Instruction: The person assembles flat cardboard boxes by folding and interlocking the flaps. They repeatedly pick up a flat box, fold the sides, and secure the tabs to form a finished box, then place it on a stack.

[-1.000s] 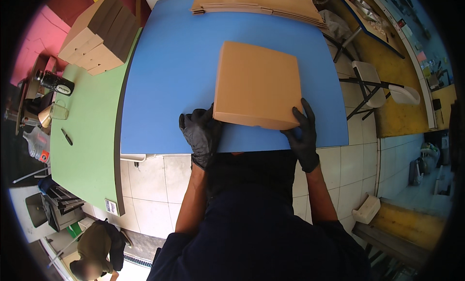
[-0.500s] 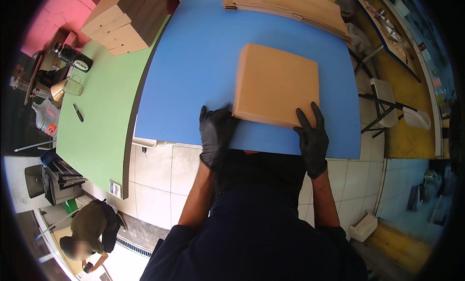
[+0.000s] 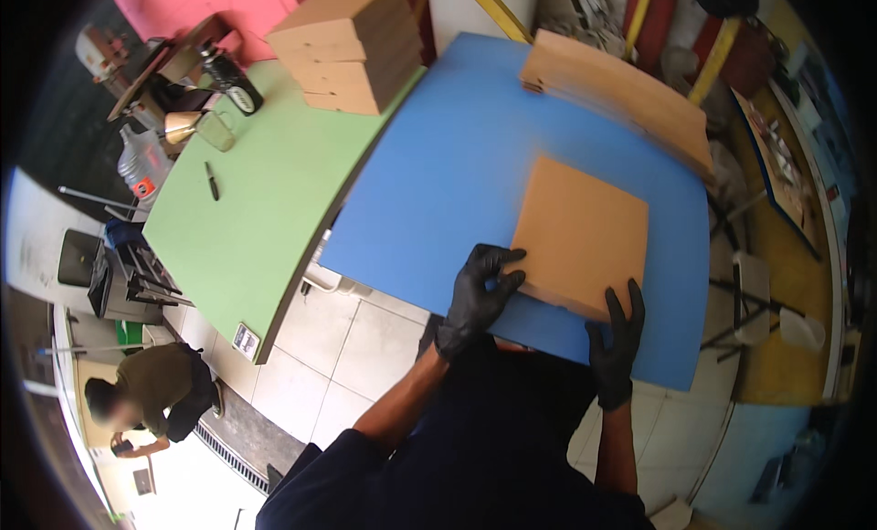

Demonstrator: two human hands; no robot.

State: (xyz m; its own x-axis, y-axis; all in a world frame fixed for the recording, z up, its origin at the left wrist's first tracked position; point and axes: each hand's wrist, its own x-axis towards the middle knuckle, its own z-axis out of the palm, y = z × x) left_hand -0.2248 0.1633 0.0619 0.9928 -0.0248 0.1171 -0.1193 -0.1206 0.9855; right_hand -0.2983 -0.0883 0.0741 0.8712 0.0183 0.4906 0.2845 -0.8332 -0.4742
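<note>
A flat square cardboard box [image 3: 580,236] lies on the blue table [image 3: 457,174], close to its near edge. My left hand [image 3: 480,292], in a black glove, grips the box's near left corner. On the near right corner rests my right hand [image 3: 617,333], also gloved in black, with its fingers up over the edge. Both hands hold the box against the tabletop.
A pile of flat cardboard sheets [image 3: 617,96] lies at the blue table's far edge. On the green table [image 3: 260,206] to the left stand stacked cardboard boxes [image 3: 343,46], a dark bottle [image 3: 230,78] and a pen [image 3: 211,179]. A person [image 3: 151,393] crouches on the floor at lower left.
The view has swung, so the tables and box now sit tilted and further right. My hands stay on the box's near corners; the box itself has hardly moved on the table.
</note>
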